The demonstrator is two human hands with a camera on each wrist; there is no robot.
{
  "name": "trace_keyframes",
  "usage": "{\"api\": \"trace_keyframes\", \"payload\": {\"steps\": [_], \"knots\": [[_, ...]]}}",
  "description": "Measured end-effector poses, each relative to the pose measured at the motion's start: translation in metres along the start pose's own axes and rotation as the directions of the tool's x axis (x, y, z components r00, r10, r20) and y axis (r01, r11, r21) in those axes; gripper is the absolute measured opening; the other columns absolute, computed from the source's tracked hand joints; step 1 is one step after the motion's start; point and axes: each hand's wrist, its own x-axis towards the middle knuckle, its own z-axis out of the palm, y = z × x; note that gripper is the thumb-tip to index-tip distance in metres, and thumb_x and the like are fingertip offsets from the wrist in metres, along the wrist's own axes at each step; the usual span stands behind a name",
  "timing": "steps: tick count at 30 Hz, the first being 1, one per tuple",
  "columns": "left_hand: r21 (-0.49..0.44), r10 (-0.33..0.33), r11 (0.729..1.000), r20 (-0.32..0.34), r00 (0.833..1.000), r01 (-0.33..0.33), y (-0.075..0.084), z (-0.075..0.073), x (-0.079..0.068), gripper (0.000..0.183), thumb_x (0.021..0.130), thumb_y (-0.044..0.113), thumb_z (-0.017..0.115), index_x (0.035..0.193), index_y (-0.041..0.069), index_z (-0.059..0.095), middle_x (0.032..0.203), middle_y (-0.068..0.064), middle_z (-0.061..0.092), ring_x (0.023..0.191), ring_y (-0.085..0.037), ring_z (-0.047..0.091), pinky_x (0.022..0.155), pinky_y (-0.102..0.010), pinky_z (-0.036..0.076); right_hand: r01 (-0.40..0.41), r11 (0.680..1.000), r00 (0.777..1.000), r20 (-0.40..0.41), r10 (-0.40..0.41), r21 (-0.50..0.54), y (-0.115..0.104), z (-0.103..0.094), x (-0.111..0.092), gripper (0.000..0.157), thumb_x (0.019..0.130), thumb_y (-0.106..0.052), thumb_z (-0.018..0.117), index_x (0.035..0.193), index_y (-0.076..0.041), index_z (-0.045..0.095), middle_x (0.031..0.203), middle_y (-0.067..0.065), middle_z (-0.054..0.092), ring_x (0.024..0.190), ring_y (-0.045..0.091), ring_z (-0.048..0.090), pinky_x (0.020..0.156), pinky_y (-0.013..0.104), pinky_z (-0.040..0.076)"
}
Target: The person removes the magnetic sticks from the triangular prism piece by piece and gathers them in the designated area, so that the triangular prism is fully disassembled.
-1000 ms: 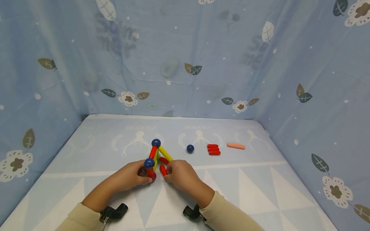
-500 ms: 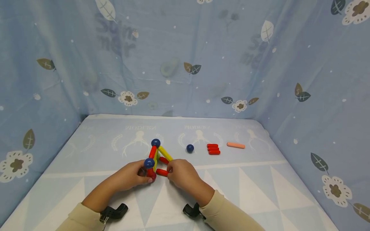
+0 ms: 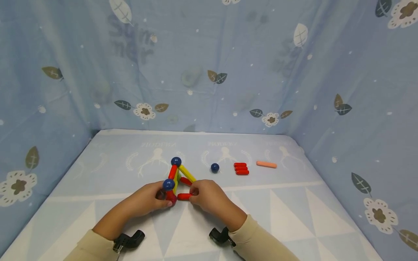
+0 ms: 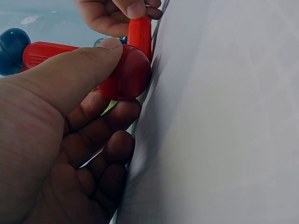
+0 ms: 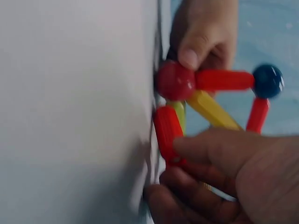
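A frame of magnetic balls and rods stands in front of me, with two blue balls (image 3: 168,184) on top and red and yellow rods between. My left hand (image 3: 151,197) holds its near lower red ball (image 4: 126,74) between thumb and fingers. The right hand (image 3: 207,195) pinches a short red rod (image 3: 184,197) that lies level, its left end beside that ball. In the right wrist view a small gap shows between this rod (image 5: 168,127) and the ball. A yellow rod (image 3: 187,173) slopes down behind the right hand, which hides its lower end.
Behind and to the right lie a loose blue ball (image 3: 214,168), several red rods (image 3: 241,169) side by side, and an orange rod (image 3: 266,164). A patterned cloth covers the table (image 3: 281,210). Blue curtains (image 3: 202,54) enclose the back and sides.
The short red rod in my right hand has swung from a slant to level, its end now beside the red ball. It has shifted slightly right since half a second ago. My left hand stays put.
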Motion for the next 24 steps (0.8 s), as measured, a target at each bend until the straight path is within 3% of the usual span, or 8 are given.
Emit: {"api": "trace_keyframes", "payload": {"steps": [9,24], "knots": [[-0.008,-0.012,1.0,0.006,1.0,0.012,0.002,-0.001,0.001,0.033,0.087,0.035,0.087,0.11,0.023,0.067,0.084,0.001,0.059,0.079,-0.018,0.054,0.065,-0.032,0.041,0.103,0.986,0.992,0.056,-0.111,0.129,0.025,-0.011,0.003,0.011,0.092,-0.018,0.08,0.096,-0.026,0.074,0.089,-0.015,0.069,0.086,0.007,0.063,0.081,0.028,0.054],[0.008,-0.035,0.999,-0.01,0.999,0.035,-0.001,0.0,0.002,0.032,0.087,0.033,0.087,0.108,0.022,0.067,0.085,0.002,0.061,0.079,-0.018,0.055,0.066,-0.032,0.044,0.053,0.951,0.998,-0.04,-0.043,0.304,0.071,-0.035,0.004,0.012,0.093,-0.017,0.077,0.1,-0.025,0.074,0.099,-0.006,0.071,0.089,0.018,0.064,0.074,0.035,0.055]]}}
